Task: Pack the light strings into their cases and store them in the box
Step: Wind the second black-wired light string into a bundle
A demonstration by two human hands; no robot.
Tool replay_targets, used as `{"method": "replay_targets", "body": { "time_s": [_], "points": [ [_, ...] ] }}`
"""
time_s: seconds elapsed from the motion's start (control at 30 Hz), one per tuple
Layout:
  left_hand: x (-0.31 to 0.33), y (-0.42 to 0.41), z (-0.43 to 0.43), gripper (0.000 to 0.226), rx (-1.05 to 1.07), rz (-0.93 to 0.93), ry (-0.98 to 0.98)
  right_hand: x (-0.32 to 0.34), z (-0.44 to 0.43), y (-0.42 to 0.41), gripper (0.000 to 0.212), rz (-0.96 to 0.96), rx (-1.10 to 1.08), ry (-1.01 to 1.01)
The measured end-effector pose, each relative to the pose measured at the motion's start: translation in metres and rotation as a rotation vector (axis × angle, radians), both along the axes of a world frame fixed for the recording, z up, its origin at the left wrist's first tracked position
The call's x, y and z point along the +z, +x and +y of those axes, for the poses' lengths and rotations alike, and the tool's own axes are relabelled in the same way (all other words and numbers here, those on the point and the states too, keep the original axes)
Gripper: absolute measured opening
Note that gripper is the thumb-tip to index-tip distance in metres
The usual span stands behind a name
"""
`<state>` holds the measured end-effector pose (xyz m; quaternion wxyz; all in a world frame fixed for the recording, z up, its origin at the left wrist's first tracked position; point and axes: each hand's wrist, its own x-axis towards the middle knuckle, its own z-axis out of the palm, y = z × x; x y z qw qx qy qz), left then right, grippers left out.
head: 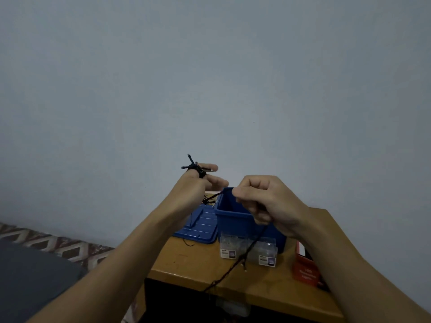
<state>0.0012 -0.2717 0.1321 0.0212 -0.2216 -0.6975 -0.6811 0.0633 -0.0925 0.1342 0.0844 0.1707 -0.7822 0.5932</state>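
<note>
Head view: the left hand [196, 190], fingers extended, carries the light string [201, 172] wound around them. The right hand [265, 201] pinches its free length above the blue box [233, 220].

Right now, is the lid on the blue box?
No, the blue box stands open, and its lid lies flat on the table beside it.
</note>
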Motion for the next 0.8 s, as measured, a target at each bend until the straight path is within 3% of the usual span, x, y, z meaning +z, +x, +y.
{"method": "replay_targets", "body": {
  "time_s": [0.13,0.27,0.43,0.57,0.8],
  "points": [
    [-0.005,0.008,-0.003,0.027,-0.131,-0.091,-0.139,0.007,-0.001,0.001,0.032,0.054,0.01,-0.024],
    [-0.012,0.007,-0.007,0.031,-0.338,-0.165,-0.223,0.013,-0.001,-0.002,0.026,0.103,0.015,-0.055],
    [-0.012,0.003,-0.01,0.062,-0.789,-0.317,-0.077,0.011,0.0,-0.008,0.024,0.19,-0.009,-0.071],
    [-0.01,0.002,-0.011,0.069,-1.073,-0.383,0.012,0.005,0.0,-0.011,0.02,0.21,-0.09,0.016],
    [-0.003,0.007,-0.011,0.054,-1.184,-0.356,0.113,-0.008,-0.003,-0.013,0.024,0.109,-0.057,0.031]
  ]
}}
